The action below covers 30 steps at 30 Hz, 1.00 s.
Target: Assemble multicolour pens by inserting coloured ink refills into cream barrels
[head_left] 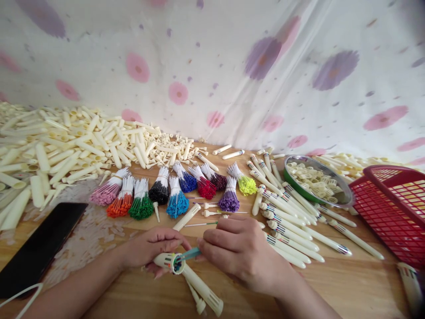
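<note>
Head view: cream pen barrel [164,259], teal refill [191,254] in its open end.

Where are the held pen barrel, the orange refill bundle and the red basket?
pen barrel [165,259]: head view, cream side.
orange refill bundle [118,207]: head view, orange tips.
red basket [375,204]: head view, mesh wall.

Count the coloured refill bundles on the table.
10 bundles of thin plastic refills, in an arc, left to right: pink, orange, green, black, light blue, dark blue, red, maroon, purple, lime. None looks hidden.
</note>
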Each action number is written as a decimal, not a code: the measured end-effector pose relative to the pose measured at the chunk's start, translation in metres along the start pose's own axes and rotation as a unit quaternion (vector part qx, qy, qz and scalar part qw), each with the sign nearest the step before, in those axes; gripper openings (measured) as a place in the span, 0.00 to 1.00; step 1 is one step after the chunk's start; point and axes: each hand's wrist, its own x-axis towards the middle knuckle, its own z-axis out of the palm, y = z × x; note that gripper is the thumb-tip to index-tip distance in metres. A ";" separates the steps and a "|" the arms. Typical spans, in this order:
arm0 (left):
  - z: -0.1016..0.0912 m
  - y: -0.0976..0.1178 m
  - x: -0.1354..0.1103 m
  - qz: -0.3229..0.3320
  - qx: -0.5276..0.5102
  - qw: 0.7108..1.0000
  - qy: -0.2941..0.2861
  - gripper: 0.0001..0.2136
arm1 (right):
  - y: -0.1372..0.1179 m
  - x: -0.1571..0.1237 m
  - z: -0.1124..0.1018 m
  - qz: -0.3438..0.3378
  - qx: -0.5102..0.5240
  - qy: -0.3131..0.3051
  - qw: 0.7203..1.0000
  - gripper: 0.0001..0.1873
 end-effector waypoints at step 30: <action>-0.004 -0.011 0.004 0.170 0.178 0.947 0.205 0.19 | 0.001 -0.004 0.010 0.140 0.029 -0.036 0.989 0.16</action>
